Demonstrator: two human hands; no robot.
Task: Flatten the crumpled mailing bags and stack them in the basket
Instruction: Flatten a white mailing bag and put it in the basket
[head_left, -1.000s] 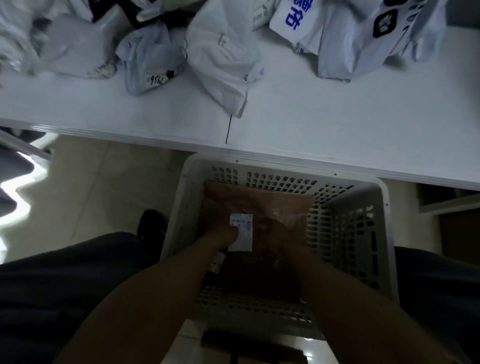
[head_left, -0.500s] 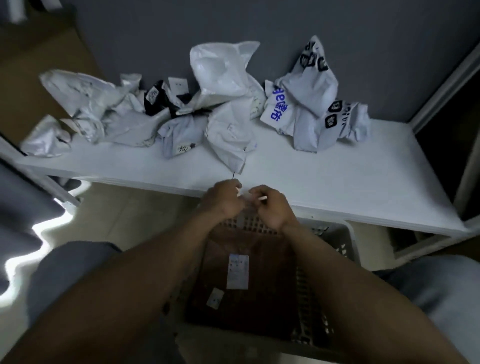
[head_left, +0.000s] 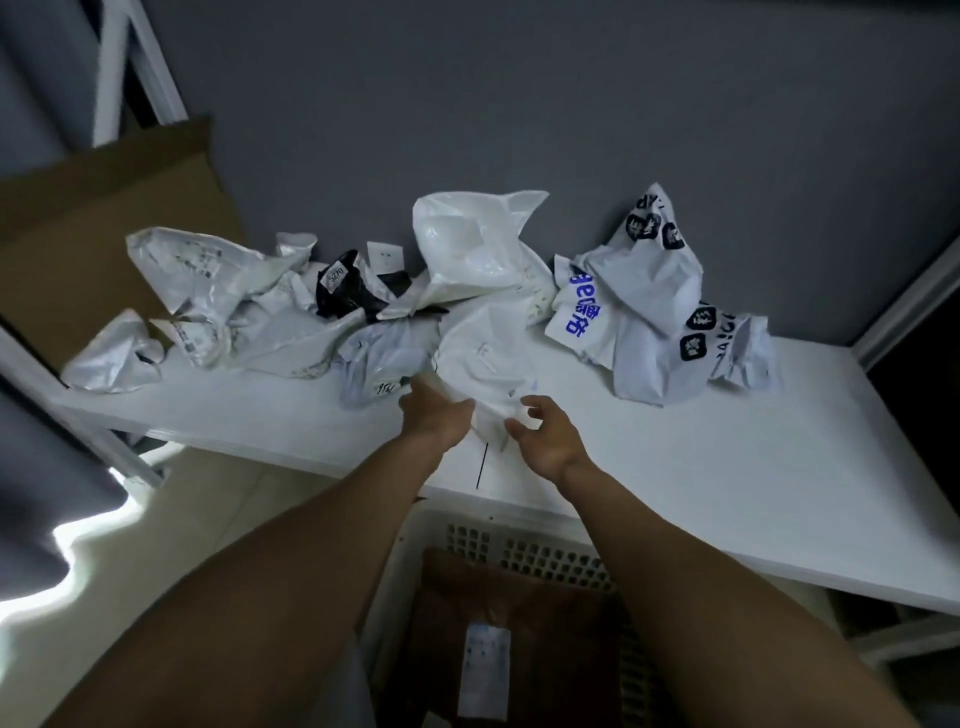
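Basket (head_left: 524, 551): white, perforated walls, standing on the floor just below the near edge of the tabletop (head_left: 727, 467). Contents: one brown mailing bag (head_left: 550, 613) lying flat in the bottom, a white shipping label (head_left: 485, 670) face up on it. The basket's near part is cut off by the frame edge and by the forearms.

Tabletop: white, set against a grey wall. A row of crumpled mailing bags runs along its far side. From left: a heap of silver-grey bags (head_left: 208, 306); a black bag (head_left: 345, 286) with a small numbered sticker; a tall glossy white bag (head_left: 467, 249) standing up against the wall; a white bag with blue lettering (head_left: 582, 317); at the right, grey-white bags with black square logos (head_left: 670, 312).

Item being handled: a crumpled white bag (head_left: 483, 358), at the middle of the tabletop, nearest of the pile. Just left of it lies a pale bag with a handwritten label (head_left: 374, 364).

Left hand (head_left: 436, 415): grip closed on the near-left edge of the crumpled white bag. Right hand (head_left: 545, 431): fingers spread wide, fingertips at the bag's near-right corner; cannot tell whether it has hold.

Far left: a brown cardboard sheet (head_left: 104, 234) leaning behind the tabletop.
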